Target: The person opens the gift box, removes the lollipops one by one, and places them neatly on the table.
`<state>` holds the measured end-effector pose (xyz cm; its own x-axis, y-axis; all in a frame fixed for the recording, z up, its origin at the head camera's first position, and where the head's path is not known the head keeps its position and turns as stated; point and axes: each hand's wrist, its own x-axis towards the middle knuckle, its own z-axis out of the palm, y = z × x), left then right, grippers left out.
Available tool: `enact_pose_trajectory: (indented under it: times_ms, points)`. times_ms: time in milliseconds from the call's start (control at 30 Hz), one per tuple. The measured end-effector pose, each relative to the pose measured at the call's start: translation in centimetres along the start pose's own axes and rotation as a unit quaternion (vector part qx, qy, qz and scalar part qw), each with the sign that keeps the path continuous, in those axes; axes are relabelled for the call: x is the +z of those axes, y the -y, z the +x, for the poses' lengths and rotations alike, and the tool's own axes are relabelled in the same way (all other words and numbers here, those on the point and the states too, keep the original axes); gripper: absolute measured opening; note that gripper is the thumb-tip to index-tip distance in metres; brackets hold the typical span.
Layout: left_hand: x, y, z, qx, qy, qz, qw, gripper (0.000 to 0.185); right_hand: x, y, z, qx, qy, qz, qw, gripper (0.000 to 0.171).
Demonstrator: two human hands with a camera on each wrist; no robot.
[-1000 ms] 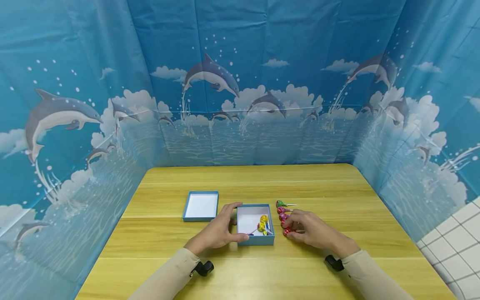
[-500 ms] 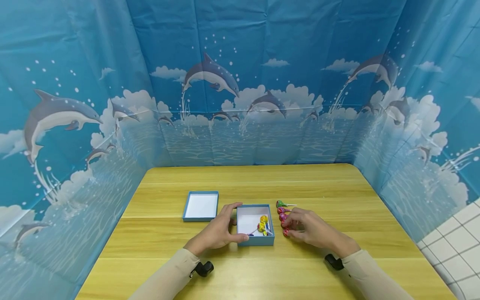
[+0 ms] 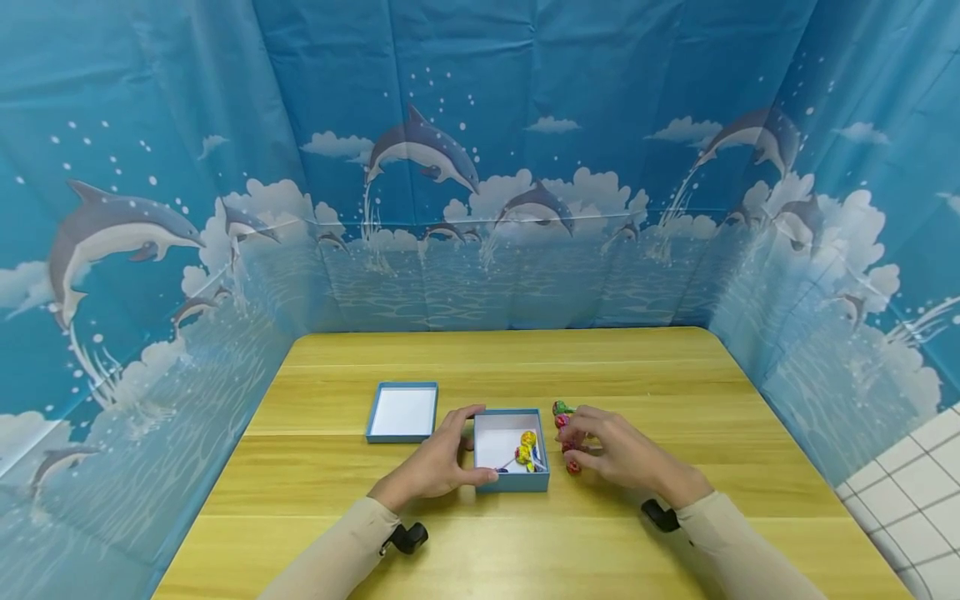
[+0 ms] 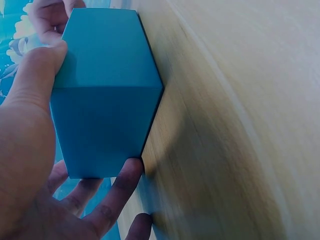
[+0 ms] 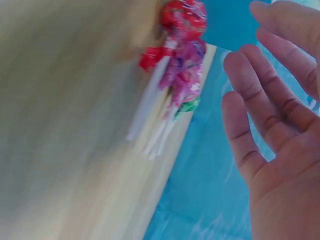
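Note:
An open blue box [image 3: 517,482] with a white inside stands on the table, holding several lollipops, among them a yellow one [image 3: 528,438]. My left hand [image 3: 438,462] holds the box at its left side, thumb on the front edge and fingers toward the back corner. To the box's right lies a column of lollipops, a green one [image 3: 560,407] at the far end and a red one [image 3: 573,468] nearest me. Over these hovers my right hand [image 3: 626,450], partly covering them. In the right wrist view its fingers are spread and hold nothing, apart from the red lollipop [image 5: 185,20].
The blue-rimmed box lid [image 3: 403,413], white inside, lies left of the box. A wooden table [image 3: 480,550] carries everything. Blue dolphin-printed curtains [image 3: 480,275] enclose its back and sides.
My right hand has lifted off the nearest red lollipop and shifted slightly away from me, along the column. The left hand and the box have stayed put.

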<state>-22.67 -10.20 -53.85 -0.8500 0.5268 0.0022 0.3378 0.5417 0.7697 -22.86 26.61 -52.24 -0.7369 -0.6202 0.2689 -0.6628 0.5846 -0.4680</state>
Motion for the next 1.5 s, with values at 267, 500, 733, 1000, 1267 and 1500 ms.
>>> enact_pose_trajectory:
  times_ms: [267, 500, 733, 1000, 1267, 1500]
  points:
    - [0.0, 0.1, 0.1, 0.003, -0.001, -0.003, 1.0, 0.111, -0.9, 1.0, 1.9, -0.018, 0.009, -0.008, 1.0, 0.021]
    - [0.1, 0.2, 0.1, -0.006, 0.006, -0.012, 0.9999, 0.111, -1.8, 2.7, 4.1, -0.046, 0.028, -0.055, 0.997, 0.025]
    - [0.2, 0.4, 0.1, -0.005, 0.008, -0.014, 0.9999, 0.111, -2.1, 4.1, 6.8, -0.108, 0.077, -0.092, 0.987, 0.023]
    - [0.3, 0.3, -0.1, -0.009, 0.01, -0.018, 0.9997, 0.11, -1.9, 4.8, 9.2, -0.082, 0.198, -0.083, 0.973, 0.03]
    - [0.1, 0.2, -0.1, -0.003, 0.012, -0.014, 0.9998, 0.111, -1.5, 5.9, 10.5, -0.025, 0.273, -0.078, 0.959, 0.03]
    - [-0.2, 0.2, 0.1, 0.0, 0.01, -0.012, 0.9999, 0.11, -0.7, 6.8, 11.8, -0.014, 0.316, -0.113, 0.942, 0.028]
